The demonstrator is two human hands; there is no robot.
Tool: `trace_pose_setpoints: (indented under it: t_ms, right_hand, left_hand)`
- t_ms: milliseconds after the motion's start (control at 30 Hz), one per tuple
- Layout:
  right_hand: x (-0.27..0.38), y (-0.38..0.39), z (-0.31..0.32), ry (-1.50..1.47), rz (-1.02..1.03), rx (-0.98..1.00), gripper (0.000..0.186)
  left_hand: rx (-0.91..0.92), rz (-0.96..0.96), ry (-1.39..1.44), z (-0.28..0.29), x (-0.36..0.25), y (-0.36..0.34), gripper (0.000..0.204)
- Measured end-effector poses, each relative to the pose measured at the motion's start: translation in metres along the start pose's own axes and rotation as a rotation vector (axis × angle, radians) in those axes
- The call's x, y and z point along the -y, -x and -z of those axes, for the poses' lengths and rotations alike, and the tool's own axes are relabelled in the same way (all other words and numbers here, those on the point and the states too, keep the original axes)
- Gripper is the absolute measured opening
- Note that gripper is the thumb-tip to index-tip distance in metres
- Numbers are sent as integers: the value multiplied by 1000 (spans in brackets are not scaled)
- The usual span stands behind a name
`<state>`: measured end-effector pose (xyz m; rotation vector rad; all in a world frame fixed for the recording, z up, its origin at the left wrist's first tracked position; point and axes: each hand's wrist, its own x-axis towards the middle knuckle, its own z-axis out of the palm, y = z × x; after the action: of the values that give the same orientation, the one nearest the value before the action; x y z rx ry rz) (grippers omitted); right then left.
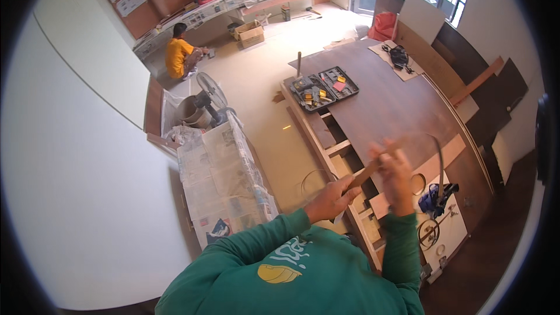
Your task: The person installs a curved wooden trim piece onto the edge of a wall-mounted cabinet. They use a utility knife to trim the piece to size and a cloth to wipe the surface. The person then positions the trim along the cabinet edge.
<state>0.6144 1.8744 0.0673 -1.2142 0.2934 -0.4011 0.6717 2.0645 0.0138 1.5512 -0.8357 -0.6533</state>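
Observation:
My left hand (331, 199) is closed around one end of a thin brown strip (366, 173), possibly edge banding. From there the strip runs up and right to my right hand (396, 178), whose blurred fingers curl about it. Beyond that hand the strip bends over in an arc and hangs down toward a dark blue tool (436, 198) on the table. Below both hands lies a wooden frame with open compartments (350, 160). A thin loop (315, 184) shows left of the frame.
An open tool case (325, 88) sits on the brown panel (385, 105). Paper-covered cabinets (213, 166) with a fan (213, 96) stand left. A person in yellow (178, 57) crouches farther back near a cardboard box (249, 34). Boards (484, 87) lean against the right wall.

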Motion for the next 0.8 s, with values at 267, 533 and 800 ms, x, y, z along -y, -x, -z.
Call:
trace_pose_setpoints:
  t_ms: [267, 533, 800]
  right_hand:
    - [-20, -11, -52, -153, 49, 9, 65]
    - [16, -73, 22, 136, 409, -188, 58]
    - [91, -123, 132, 280, 488, -272, 50]
  left_hand:
    - [88, 271, 593, 14, -37, -21, 17]
    - [231, 430, 745, 16, -75, -46, 17]
    - [328, 465, 620, 8, -80, -69, 23]
